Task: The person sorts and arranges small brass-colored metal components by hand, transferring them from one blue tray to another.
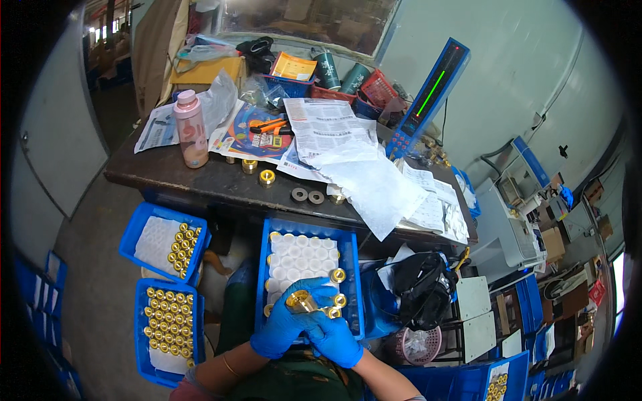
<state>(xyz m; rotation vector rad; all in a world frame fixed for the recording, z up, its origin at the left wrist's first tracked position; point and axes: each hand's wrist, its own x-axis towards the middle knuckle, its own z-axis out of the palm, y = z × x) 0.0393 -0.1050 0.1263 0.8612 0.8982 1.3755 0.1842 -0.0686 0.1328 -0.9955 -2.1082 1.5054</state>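
Observation:
Both my hands wear blue gloves and meet over a blue plastic crate [360, 294]. A hollow brass fitting [302, 302] with a bright gold rim is gripped in my left hand [277, 326], tilted so its open end faces up. My right hand [336, 342] closes in from the other side, its fingertips at the fitting's lower end and partly hidden. Inside the crate lies a sheet of white round-pocketed padding [294, 254]. Loose brass fittings sit on it at the right, among them one standing brass fitting [338, 275] and another beside my right fingers [340, 300].
To the left are two blue crates [142, 334] of brass fittings. A dark table [227, 190] ahead carries a pink bottle [192, 134], papers [328, 130], an orange-handled tool [271, 125], two dark rings [307, 196] and a blue column gauge [431, 93]. A black bag [422, 287] and pink basket [418, 346] are right.

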